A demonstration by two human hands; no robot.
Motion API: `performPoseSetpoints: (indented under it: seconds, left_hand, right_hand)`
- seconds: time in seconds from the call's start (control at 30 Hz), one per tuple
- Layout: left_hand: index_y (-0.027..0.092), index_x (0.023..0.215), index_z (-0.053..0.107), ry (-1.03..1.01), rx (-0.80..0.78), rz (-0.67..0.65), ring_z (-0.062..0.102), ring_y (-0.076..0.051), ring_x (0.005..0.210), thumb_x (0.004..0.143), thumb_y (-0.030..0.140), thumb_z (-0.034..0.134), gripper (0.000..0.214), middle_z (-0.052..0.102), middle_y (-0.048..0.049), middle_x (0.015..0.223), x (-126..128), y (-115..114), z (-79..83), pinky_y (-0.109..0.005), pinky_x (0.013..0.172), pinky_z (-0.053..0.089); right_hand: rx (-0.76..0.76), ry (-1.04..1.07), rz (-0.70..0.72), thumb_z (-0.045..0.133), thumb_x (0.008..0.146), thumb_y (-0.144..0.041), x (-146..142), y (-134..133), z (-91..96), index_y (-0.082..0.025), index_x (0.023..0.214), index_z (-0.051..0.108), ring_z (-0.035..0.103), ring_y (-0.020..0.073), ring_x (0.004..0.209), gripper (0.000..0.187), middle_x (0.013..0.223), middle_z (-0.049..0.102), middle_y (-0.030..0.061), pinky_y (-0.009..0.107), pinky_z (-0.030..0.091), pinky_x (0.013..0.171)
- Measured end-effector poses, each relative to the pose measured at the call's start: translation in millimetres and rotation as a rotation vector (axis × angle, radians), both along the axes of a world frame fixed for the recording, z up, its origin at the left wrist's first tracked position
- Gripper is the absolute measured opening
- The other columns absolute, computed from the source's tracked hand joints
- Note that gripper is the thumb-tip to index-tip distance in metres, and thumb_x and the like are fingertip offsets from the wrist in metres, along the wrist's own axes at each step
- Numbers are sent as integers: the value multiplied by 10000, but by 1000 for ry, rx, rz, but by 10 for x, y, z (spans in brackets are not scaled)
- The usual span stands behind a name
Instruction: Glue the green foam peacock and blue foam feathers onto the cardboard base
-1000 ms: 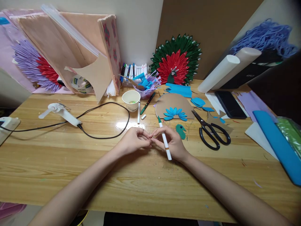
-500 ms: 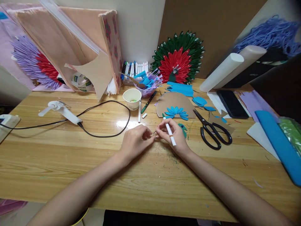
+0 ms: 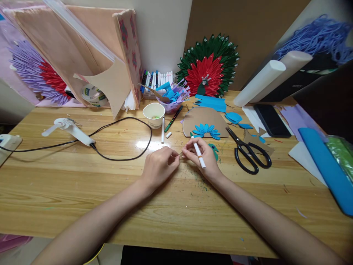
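My right hand (image 3: 204,159) rests on the wooden table (image 3: 82,184) with its fingers closed round a white marker (image 3: 199,155) with a green tip. My left hand (image 3: 160,165) sits beside it, fingertips pinched together against the right fingertips on something tiny that I cannot make out. Just behind the right hand lies a small green bird-shaped cutout (image 3: 214,149). A brown cardboard half-disc (image 3: 204,119) with blue paper petals (image 3: 206,131) lies farther back.
Black scissors (image 3: 248,151) lie right of my hands. A glue gun (image 3: 72,131) with a black cord (image 3: 124,154) is at the left. A paper cup (image 3: 154,115), loose markers (image 3: 173,120), a phone (image 3: 271,120), paper rolls (image 3: 264,81) and a red-green paper fan (image 3: 209,68) stand behind.
Both hands moved slightly away from me and stayed together. The marker swung from pointing up and away to lying lower across my right hand.
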State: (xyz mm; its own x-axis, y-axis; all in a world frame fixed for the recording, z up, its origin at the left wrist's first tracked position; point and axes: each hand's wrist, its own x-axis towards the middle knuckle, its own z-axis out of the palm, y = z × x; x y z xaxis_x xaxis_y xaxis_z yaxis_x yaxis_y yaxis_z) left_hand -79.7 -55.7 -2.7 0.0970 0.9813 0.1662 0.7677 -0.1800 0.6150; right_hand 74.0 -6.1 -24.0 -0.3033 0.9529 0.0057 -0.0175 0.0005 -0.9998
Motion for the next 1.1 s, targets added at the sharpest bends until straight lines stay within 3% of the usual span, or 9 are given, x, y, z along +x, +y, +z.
performPoseSetpoints:
  seconds: [0.17, 0.3, 0.47, 0.63, 0.83, 1.0, 1.1]
  left_hand:
    - [174, 766, 600, 120, -25, 78, 568, -148, 691, 810, 246, 507, 126, 644, -42, 759, -24, 21, -8, -254, 637, 387]
    - [168, 766, 583, 241, -64, 125, 565, -160, 683, 800, 227, 501, 107, 641, -47, 759, -48, 39, -19, -265, 609, 361]
    - [173, 762, 555, 283, -103, 183, 561, -157, 672, 798, 227, 488, 93, 630, -36, 748, -39, 45, -21, -257, 577, 334]
    - [180, 759, 534, 224, -168, 206, 538, -136, 611, 795, 248, 489, 89, 612, -8, 697, -27, 69, 0, -240, 538, 317]
    - [180, 769, 539, 175, -183, 209, 536, -132, 600, 775, 255, 523, 77, 598, 3, 676, -42, 85, -16, -237, 534, 333]
    - [172, 834, 563, 127, -97, 75, 557, -133, 694, 780, 215, 543, 71, 600, -12, 773, -136, 87, -24, -227, 588, 389]
    - [183, 876, 608, 185, -75, -27, 566, -130, 732, 829, 206, 510, 112, 603, -25, 848, -188, 87, 10, -227, 622, 407]
  right_hand:
    - [193, -177, -58, 410, 896, -336, 115, -74, 45, -250, 1087, 533, 574, 159, 772, 243, 842, 572, 26, 345, 492, 729]
    - [373, -372, 57, 414, 859, -230, 170, -161, 65, -230, 1090, 523, 565, 187, 837, 256, 870, 577, 44, 365, 452, 785]
    - [340, -414, 214, 498, 780, -163, 125, -202, 24, -208, 980, 467, 600, 179, 755, 207, 864, 608, 52, 315, 471, 687]
    - [363, -459, 255, 510, 788, -183, 122, -174, -1, -211, 927, 486, 600, 184, 759, 144, 827, 612, 44, 316, 464, 694]
    - [284, -428, 284, 498, 805, -186, 130, -132, 23, -207, 932, 496, 596, 177, 778, 130, 863, 622, 47, 310, 455, 704]
    - [179, -274, 186, 482, 825, -204, 148, -121, -26, -217, 900, 467, 596, 159, 730, 77, 793, 606, 16, 280, 456, 649]
    - [187, -333, 162, 497, 811, -205, 163, -125, -51, -216, 862, 464, 576, 153, 671, 62, 747, 589, 5, 272, 437, 602]
